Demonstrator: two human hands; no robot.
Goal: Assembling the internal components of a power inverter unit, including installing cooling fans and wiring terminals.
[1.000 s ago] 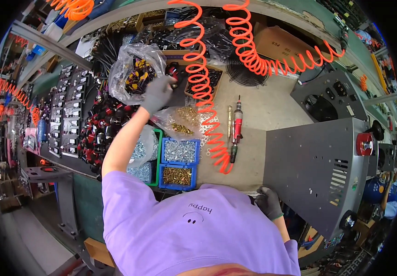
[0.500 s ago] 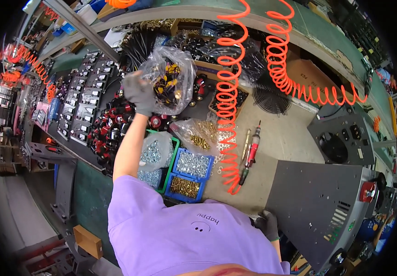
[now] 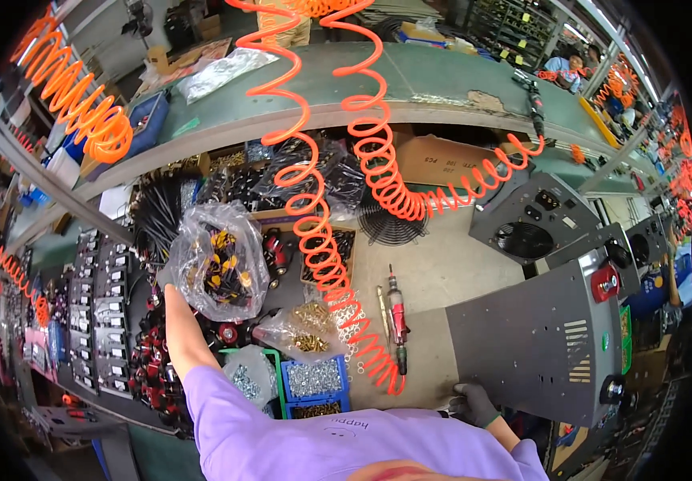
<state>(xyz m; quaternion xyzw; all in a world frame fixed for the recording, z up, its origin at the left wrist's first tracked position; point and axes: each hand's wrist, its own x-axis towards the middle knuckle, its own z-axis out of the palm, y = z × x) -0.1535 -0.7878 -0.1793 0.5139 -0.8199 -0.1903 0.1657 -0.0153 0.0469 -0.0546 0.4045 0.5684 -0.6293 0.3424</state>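
Observation:
My left hand (image 3: pixel 167 276), in a grey glove, is at the left edge of a clear plastic bag (image 3: pixel 247 232) of small yellow-and-black parts. Most of that hand is hidden, and its fingers cannot be made out. My right hand (image 3: pixel 476 404), also in a grey glove, is low by my body, beside the near left corner of a large dark grey metal housing (image 3: pixel 514 345). The right fingers are bent and partly in shadow; whether they hold anything is unclear. A red-and-black power screwdriver (image 3: pixel 397 313) lies on the bench between housing and bins.
Orange coiled hoses (image 3: pixel 314 216) hang over the bench. Blue bins (image 3: pixel 314 380) hold small metal fasteners. Red-and-black parts (image 3: pixel 151 353) are heaped at left, beside rows of switch-like pieces (image 3: pixel 110 321). A round black fan guard (image 3: pixel 390 223) and a dark panel (image 3: pixel 526 216) lie farther back.
The head view has tilted up, so the bench sits lower and left in the picture. My left hand, blurred and plainly visible before, is now mostly hidden beside the bag. My right hand stays near the housing.

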